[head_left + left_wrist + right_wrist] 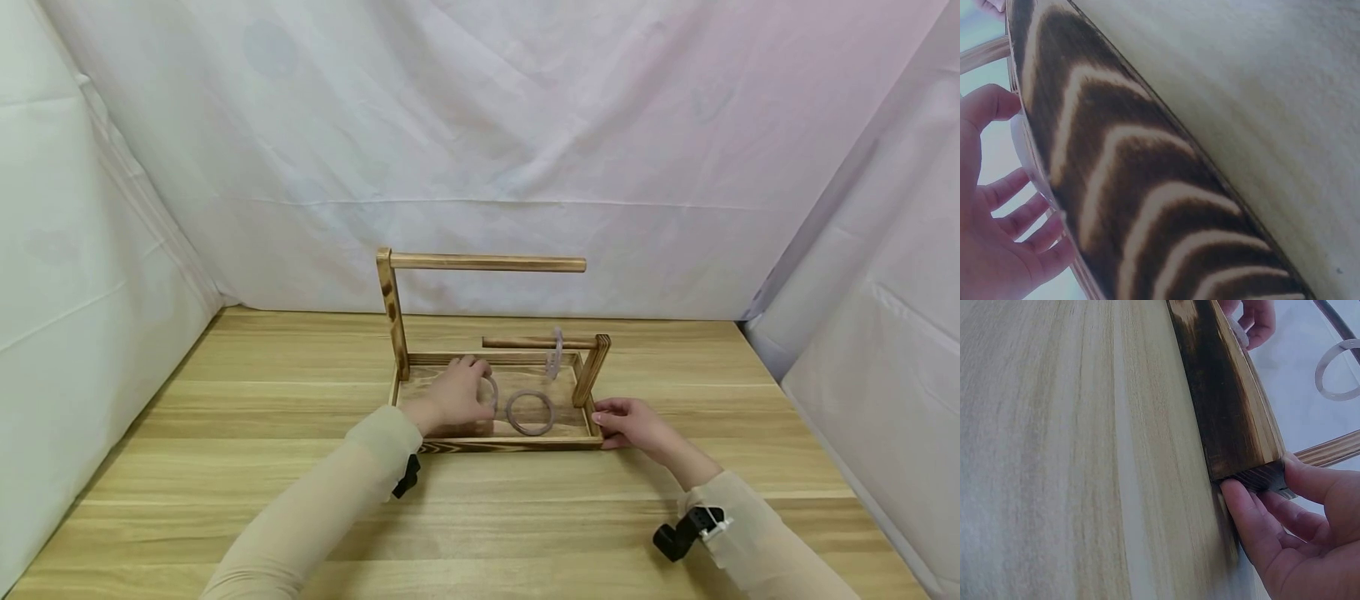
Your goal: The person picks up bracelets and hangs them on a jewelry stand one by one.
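My left hand [453, 393] reaches into a shallow wooden tray [510, 445], thumb and fingers spanning a pale translucent bangle [494, 390] that it seems to grip by its edges. A second greyish bangle [531, 413] lies flat on the tray floor to the right. On the short lower bar [517, 342] hangs another translucent bangle [554, 357], close to its post. My right hand [632, 427] holds the tray's front right corner. In the right wrist view, the thumb presses the tray's dark-grained wall [1229, 394] from above while the fingers curl at its end.
A taller post [393, 312] rises from the tray's left end and carries a long bare upper bar [487, 262]. The stand sits on a wood-grain table [300, 392]. White cloth [480, 150] hangs behind and at both sides.
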Motion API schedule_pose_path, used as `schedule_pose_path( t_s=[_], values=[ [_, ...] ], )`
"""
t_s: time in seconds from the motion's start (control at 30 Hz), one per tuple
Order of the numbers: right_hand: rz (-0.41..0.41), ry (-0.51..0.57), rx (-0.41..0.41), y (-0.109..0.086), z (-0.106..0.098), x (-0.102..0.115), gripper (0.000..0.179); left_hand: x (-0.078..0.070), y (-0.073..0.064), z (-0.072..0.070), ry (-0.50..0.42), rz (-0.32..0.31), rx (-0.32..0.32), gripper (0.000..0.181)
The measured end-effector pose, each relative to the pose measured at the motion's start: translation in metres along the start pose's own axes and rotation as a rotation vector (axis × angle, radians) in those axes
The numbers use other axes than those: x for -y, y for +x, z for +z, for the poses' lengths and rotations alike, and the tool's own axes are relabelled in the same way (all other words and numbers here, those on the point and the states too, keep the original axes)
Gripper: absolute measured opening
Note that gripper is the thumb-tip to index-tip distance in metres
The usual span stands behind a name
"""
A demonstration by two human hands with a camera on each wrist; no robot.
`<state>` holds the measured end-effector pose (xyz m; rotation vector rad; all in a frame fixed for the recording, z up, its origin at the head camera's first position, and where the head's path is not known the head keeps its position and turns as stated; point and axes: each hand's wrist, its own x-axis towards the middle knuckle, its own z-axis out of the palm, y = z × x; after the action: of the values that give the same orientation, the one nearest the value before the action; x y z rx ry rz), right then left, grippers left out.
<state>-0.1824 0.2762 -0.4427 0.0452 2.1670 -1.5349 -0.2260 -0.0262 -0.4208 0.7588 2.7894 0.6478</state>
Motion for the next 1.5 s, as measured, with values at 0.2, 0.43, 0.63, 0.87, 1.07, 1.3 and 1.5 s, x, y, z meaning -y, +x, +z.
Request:
schedule_pose_path(
  t_s=[0.2, 0.43, 0.63, 0.87, 1.07, 1.3, 1.5],
  values=[
    [-0.001, -0.006, 0.002, 0.000, 0.000, 0.000, 0.052, 0.003, -0.001, -0.004, -0.044, -0.014, 0.008, 0.053],
    [-0.005, -0.002, 0.001, 0.000, 0.000, 0.000, 0.052, 0.002, -0.003, -0.008, -0.074, -0.020, -0.018, 0.049],
    [-0.003, -0.003, -0.004, 0.000, 0.000, -0.001, 0.052, 0.001, -0.005, -0.010, -0.067, -0.004, -0.055, 0.044],
    [-0.003, 0.000, 0.002, -0.001, 0.000, -0.001, 0.052, 0.003, -0.003, -0.011, -0.081, -0.058, -0.046, 0.048],
    [-0.003, 0.006, 0.006, -0.001, 0.000, 0.000, 0.053, 0.007, -0.002, -0.011, -0.080, -0.066, -0.067, 0.048],
    [-0.002, 0.004, 0.003, -0.001, 0.000, 0.000, 0.052, 0.007, -0.004, -0.015, -0.103, -0.058, -0.080, 0.045],
    [-0.007, 0.006, 0.003, 0.000, 0.000, -0.001, 0.052, 0.008, -0.005, -0.017, -0.126, -0.082, -0.088, 0.045]
  ],
)
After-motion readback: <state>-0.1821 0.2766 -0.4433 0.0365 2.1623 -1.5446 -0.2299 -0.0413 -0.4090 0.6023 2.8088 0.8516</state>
